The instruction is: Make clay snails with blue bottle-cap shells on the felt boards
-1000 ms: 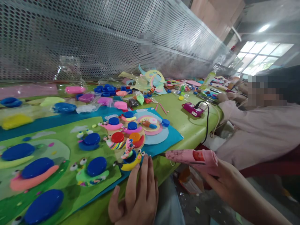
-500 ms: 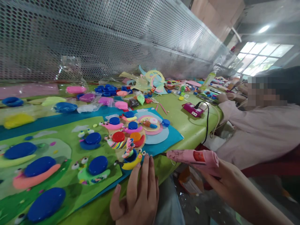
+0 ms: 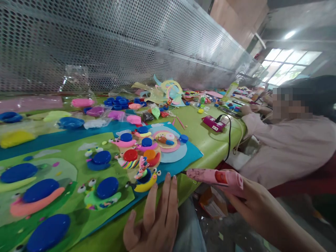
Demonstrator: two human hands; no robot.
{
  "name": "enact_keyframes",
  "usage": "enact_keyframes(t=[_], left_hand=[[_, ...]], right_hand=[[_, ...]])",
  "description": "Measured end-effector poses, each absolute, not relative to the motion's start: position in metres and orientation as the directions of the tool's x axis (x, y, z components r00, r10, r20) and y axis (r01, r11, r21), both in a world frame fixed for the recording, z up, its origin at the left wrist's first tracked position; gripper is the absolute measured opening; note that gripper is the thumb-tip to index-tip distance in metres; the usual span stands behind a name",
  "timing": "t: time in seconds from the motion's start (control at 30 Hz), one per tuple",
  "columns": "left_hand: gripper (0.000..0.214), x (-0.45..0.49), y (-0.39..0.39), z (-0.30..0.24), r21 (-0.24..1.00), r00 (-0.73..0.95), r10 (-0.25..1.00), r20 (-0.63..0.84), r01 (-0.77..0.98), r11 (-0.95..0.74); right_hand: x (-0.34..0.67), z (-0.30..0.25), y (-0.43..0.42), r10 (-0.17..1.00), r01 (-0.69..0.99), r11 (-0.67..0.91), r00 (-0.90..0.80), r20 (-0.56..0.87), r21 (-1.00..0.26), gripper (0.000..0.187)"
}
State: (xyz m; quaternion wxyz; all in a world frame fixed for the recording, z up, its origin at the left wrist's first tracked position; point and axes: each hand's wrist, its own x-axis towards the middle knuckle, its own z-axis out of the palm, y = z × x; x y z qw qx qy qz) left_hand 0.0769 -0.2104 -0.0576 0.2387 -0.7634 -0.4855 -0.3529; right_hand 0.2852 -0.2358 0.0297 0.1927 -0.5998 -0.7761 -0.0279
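My left hand [image 3: 154, 220] lies flat and open on the front edge of the green table [image 3: 210, 143], fingertips beside a blue felt sheet [image 3: 193, 154]. On that sheet sit small snail figures made of blue, red and orange bottle caps [image 3: 143, 154]. My right hand [image 3: 244, 199] is closed round a pink glue gun [image 3: 215, 176]; its nozzle points left, close to the felt sheet's front edge. A green felt sheet [image 3: 78, 168] with larger blue-cap snails lies further left.
A perforated metal screen [image 3: 118, 42] walls off the back of the table. Bags of blue caps and coloured felt pieces [image 3: 118, 105] lie along it. A magenta power strip [image 3: 214, 123] with a black cord sits at the right. Another person in a pale sleeve [image 3: 286, 147] works alongside.
The glue gun has drifted slightly left toward the felt sheet's edge. My left hand has stayed flat in place.
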Motion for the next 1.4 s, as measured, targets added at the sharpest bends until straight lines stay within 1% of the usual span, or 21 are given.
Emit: enact_keyframes(t=[0.07, 0.13, 0.27, 0.33, 0.53, 0.63, 0.7, 0.77, 0.83, 0.9, 1.0, 1.1, 1.17, 1.27, 1.33, 1.4], left_hand=[[0.031, 0.078, -0.208, -0.055, 0.014, 0.252, 0.506, 0.825, 0.885, -0.464], [0.029, 0.079, -0.207, -0.054, 0.057, 0.210, 0.484, 0.849, 0.876, -0.479], [0.025, 0.080, -0.212, -0.052, 0.083, 0.226, 0.594, 0.772, 0.891, -0.446], [0.024, 0.080, -0.214, -0.052, 0.076, 0.226, 0.606, 0.763, 0.899, -0.432], [0.030, 0.077, -0.214, -0.058, -0.042, 0.327, 0.574, 0.751, 0.891, -0.452], [0.034, 0.076, -0.213, -0.062, -0.094, 0.363, 0.561, 0.744, 0.888, -0.451], [0.036, 0.076, -0.213, -0.063, -0.122, 0.370, 0.549, 0.749, 0.892, -0.435], [0.037, 0.076, -0.214, -0.063, -0.133, 0.373, 0.550, 0.747, 0.895, -0.426], [0.039, 0.076, -0.214, -0.062, -0.144, 0.389, 0.556, 0.735, 0.890, -0.433], [0.039, 0.075, -0.213, -0.060, -0.154, 0.402, 0.558, 0.726, 0.886, -0.437], [0.041, 0.074, -0.212, -0.057, -0.181, 0.416, 0.555, 0.720, 0.885, -0.429], [0.043, 0.074, -0.210, -0.057, -0.229, 0.425, 0.548, 0.721, 0.892, -0.390], [0.041, 0.076, -0.207, -0.058, -0.256, 0.408, 0.513, 0.755, 0.904, -0.342], [0.035, 0.079, -0.202, -0.062, -0.269, 0.383, 0.425, 0.820, 0.914, -0.305], [0.033, 0.081, -0.198, -0.064, -0.270, 0.372, 0.384, 0.845, 0.917, -0.295], [0.031, 0.082, -0.196, -0.066, -0.268, 0.363, 0.359, 0.860, 0.920, -0.287]], right_hand=[[0.287, 0.030, -0.238, 0.926, 0.948, 0.255, -0.183, 0.330, -0.192, 0.015], [0.290, 0.030, -0.240, 0.923, 0.953, 0.234, -0.154, 0.352, -0.194, 0.015], [0.294, 0.026, -0.243, 0.920, 0.954, 0.161, -0.053, 0.388, -0.253, 0.016], [0.296, 0.023, -0.243, 0.918, 0.948, 0.129, -0.004, 0.396, -0.290, 0.017], [0.301, 0.018, -0.241, 0.867, 0.938, 0.064, 0.116, 0.484, -0.339, 0.018], [0.305, 0.019, -0.238, 0.857, 0.926, 0.027, 0.172, 0.485, -0.376, 0.017], [0.310, 0.020, -0.233, 0.857, 0.914, -0.001, 0.210, 0.471, -0.406, 0.018], [0.315, 0.023, -0.227, 0.851, 0.894, -0.049, 0.271, 0.449, -0.446, 0.025], [0.321, 0.026, -0.216, 0.836, 0.854, -0.109, 0.356, 0.418, -0.509, 0.028], [0.328, 0.028, -0.202, 0.827, 0.794, -0.136, 0.420, 0.373, -0.592, 0.029], [0.339, 0.028, -0.172, 0.847, 0.690, -0.098, 0.436, 0.304, -0.717, 0.036], [0.347, 0.027, -0.137, 0.883, 0.604, -0.095, 0.418, 0.213, -0.791, 0.031], [0.349, 0.027, -0.114, 0.889, 0.557, -0.124, 0.431, 0.158, -0.821, 0.026], [0.348, 0.027, -0.084, 0.879, 0.512, -0.179, 0.467, 0.097, -0.840, 0.016], [0.346, 0.026, -0.068, 0.871, 0.500, -0.211, 0.486, 0.071, -0.840, 0.017], [0.344, 0.022, -0.055, 0.865, 0.495, -0.240, 0.499, 0.048, -0.835, 0.021]])
